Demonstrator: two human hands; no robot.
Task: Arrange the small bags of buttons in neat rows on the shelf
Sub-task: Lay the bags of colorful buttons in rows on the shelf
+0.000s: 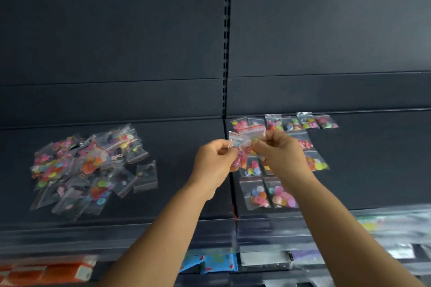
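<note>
Pinching clear button bags [242, 144]: left hand [213, 161]; right hand [281, 152]; fingers curled.

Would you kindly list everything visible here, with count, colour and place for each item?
loose pile of button bags: too many to count, clear with mixed bright buttons, left part of shelf
arranged button bags: a dozen or so, partly hidden, clear, in rows right of the divider
held button bags: a few, clear with red zip strips, between both hands
shelf: one, dark grey
slotted upright: one, black, centre of back panel
orange packs: count unclear, lower left
blue pack: one, below centre
left hand: pinching held bags
right hand: pinching held bags
</note>
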